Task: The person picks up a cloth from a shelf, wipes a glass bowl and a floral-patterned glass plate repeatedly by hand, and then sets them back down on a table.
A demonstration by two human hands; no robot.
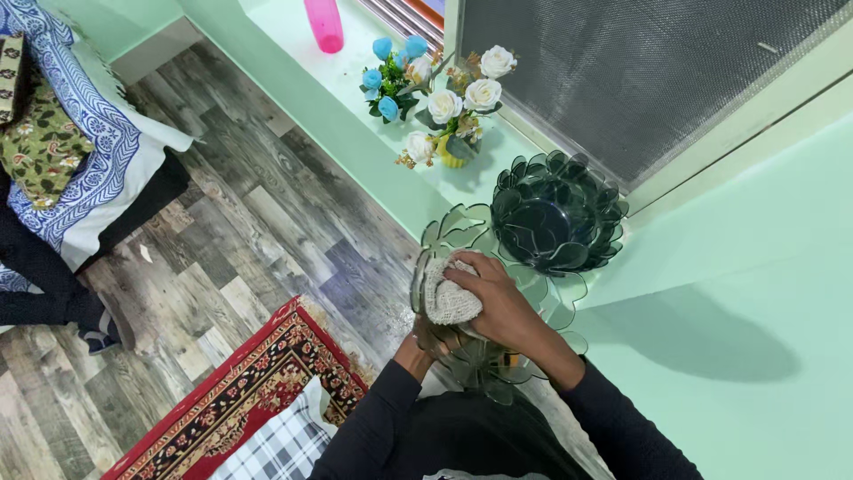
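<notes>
The person stood at a pale green window ledge [355, 98] and held a clear, petal-edged glass bowl [498, 293] tilted in front of the body, partly over the ledge's edge. The right hand [502, 302] pressed a whitish knitted cloth [450, 292] against the bowl's inner face, its fingers curled tight around the cloth. The left hand [431, 336] supported the bowl from below and behind; its fingers seemed clamped on the glass, though the bowl itself blurred them. A second, dark petal-shaped glass bowl [555, 213] rested on the ledge just beyond, touching or nearly touching the clear one; which, the view did not settle. Further along the ledge stood a small vase of white and blue artificial flowers [444, 102] and a pink bottle [324, 25]. Judged from this, the wiping of the clear bowl was under way. Whether the dark one had been cleaned could not be told. A red patterned rug [240, 396] lay on the wood-look floor [249, 222].
</notes>
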